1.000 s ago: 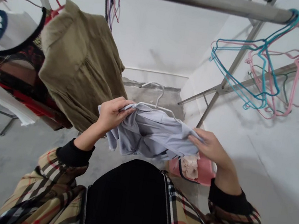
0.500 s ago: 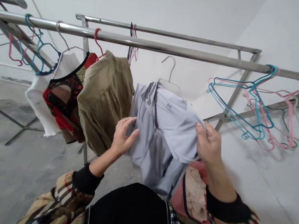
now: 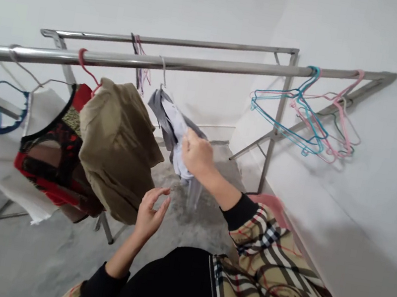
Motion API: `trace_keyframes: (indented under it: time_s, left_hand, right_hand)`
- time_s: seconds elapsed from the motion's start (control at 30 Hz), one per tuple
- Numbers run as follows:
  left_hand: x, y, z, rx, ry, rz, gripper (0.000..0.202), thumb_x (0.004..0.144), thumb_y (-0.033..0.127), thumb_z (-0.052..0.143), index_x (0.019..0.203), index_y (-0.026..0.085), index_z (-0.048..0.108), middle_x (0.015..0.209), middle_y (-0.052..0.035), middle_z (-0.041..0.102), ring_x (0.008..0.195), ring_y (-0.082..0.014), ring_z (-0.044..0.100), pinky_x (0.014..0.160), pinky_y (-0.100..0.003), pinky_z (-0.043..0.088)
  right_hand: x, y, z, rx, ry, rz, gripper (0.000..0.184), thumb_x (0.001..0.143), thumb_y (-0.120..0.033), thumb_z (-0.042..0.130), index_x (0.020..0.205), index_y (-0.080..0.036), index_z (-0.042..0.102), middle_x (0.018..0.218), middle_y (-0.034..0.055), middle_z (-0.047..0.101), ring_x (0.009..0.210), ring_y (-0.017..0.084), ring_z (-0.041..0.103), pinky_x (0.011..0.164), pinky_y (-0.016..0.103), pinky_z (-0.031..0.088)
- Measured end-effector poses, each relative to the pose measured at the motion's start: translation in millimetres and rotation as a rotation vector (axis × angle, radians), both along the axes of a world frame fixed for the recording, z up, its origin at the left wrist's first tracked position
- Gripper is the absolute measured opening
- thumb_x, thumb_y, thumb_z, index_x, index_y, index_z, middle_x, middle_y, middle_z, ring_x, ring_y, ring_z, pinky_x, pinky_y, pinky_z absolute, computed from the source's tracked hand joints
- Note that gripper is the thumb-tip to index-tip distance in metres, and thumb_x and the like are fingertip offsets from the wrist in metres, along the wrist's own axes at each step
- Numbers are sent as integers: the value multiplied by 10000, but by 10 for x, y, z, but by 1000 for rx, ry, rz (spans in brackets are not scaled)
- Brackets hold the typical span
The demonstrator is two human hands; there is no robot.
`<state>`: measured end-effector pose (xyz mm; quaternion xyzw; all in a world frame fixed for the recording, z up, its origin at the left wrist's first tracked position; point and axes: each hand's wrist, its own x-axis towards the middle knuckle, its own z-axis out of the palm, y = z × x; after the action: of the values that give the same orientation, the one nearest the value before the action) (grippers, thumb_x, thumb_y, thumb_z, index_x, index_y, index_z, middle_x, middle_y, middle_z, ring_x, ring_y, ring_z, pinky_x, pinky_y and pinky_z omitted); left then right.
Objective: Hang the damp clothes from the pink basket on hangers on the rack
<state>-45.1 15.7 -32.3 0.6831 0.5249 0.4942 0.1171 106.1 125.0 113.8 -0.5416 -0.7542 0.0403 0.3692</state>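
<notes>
A light grey shirt (image 3: 175,123) hangs on a pale hanger (image 3: 163,73), whose hook is at the metal rail (image 3: 219,67). The shirt is turned nearly edge-on, so most of its front is hidden. My right hand (image 3: 197,155) is closed on the near side of the shirt, at about shoulder height of the garment. Lower and to the left, my left hand (image 3: 151,211) is held up with thumb and fingers apart and nothing between them. It is nearest to the olive-brown shirt (image 3: 115,140), which hangs from a red hanger (image 3: 89,71).
Left along the rail hang a red and black top (image 3: 59,146) and a white garment (image 3: 3,163). Blue hangers (image 3: 293,118) and pink hangers (image 3: 343,116) hang at the right. A pink container (image 3: 272,205) is partly hidden behind my right sleeve. A second rack (image 3: 200,44) stands behind.
The grey shirt has moved left and up to the rail and turned edge-on, with my right hand still on it. My left hand has dropped away from the shirt. The view has shifted right.
</notes>
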Motion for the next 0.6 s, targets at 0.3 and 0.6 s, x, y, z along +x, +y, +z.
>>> trace_keyframes:
  time_s: [0.3,0.6]
  left_hand:
    - [263,32,-290,-185,62,-343,194,887,322,564,993,197,669,941,-73,721,942,-218,666,886,-390,522]
    - [793,67,-668,-380,157,-545,236,888,344,563,1041,212,685,959,-68,731,962,-219,665,911,-406,513]
  right_hand:
    - [97,-455,-532,98,266,177,514,967,-462,433,1399,-183,409,1217,105,579,1171,203,531,1028,337,432]
    - [1730,-1595,-2804,-782,120,-460,425,903,-206,488,1320,-135,525,1210,130,602,1147,215,530,1040,364,390]
